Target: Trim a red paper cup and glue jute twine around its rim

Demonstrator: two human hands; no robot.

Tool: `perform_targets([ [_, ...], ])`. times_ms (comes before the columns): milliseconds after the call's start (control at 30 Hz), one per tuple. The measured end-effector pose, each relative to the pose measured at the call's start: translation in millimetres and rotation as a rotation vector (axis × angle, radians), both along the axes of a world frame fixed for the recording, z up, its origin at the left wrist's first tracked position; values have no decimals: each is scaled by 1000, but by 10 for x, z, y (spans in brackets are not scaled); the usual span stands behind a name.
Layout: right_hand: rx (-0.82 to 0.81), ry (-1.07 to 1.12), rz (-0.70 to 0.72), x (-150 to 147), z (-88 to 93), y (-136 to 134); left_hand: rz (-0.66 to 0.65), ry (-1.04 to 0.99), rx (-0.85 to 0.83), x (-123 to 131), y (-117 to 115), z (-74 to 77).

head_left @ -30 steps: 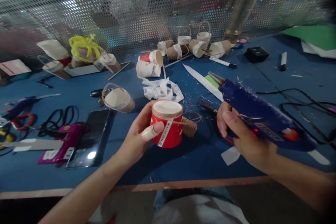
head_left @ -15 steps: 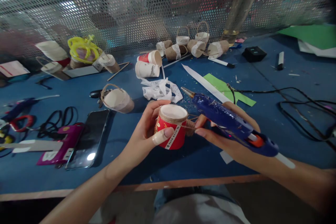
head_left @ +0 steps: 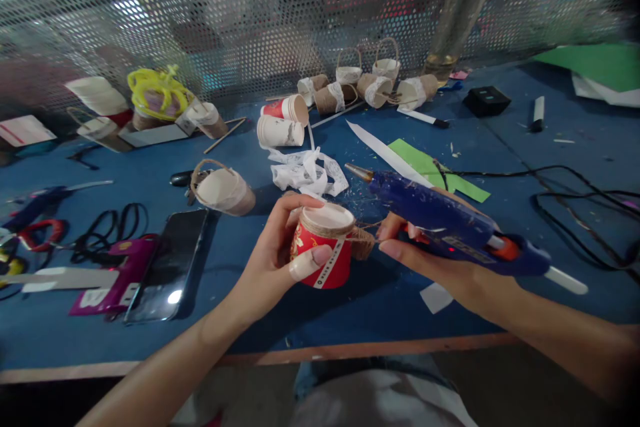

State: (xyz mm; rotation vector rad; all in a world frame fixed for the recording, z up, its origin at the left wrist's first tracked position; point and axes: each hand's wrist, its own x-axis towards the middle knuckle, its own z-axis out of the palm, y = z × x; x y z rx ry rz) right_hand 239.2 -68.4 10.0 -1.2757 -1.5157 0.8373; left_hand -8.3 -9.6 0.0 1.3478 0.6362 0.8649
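Note:
My left hand [head_left: 285, 247] is wrapped round a red paper cup [head_left: 327, 263], a bandage on its thumb. Brown twine [head_left: 320, 228] circles the cup just under its white rim. My right hand [head_left: 425, 247] holds a blue hot glue gun [head_left: 430, 210] whose metal nozzle points left, over the far side of the cup. Thumb and forefinger of that hand also pinch the strand of twine leading off the cup's right side. Behind that strand sits a small twine roll [head_left: 363, 245], partly hidden.
White lace ribbon [head_left: 310, 172] lies behind the cup. Left stand a small handled basket [head_left: 225, 191], a phone [head_left: 167, 267] and a purple tool [head_left: 113, 277]. Several twine-wrapped cups [head_left: 375, 91] line the mesh at the back, near a bottle [head_left: 457, 20]. A black cord [head_left: 530, 173] runs right.
My right hand and the glue gun have shifted slightly right, away from the cup, drawing the twine strand out. The cup has tilted a little in my left hand.

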Motion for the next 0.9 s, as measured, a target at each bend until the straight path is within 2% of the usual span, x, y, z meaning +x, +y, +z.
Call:
perform_targets([
  [133, -93, 57, 37, -3, 24, 47, -6, -26, -10, 4, -3, -13],
  [233, -120, 91, 97, -23, 47, 83, 5, -31, -45, 2, -13, -38],
  [433, -176, 187, 128, -48, 43, 111, -23, -52, -90, 17, -33, -50],
  [900, -152, 224, 129, -88, 31, 129, -53, -77, -148, 17, -59, -91],
])
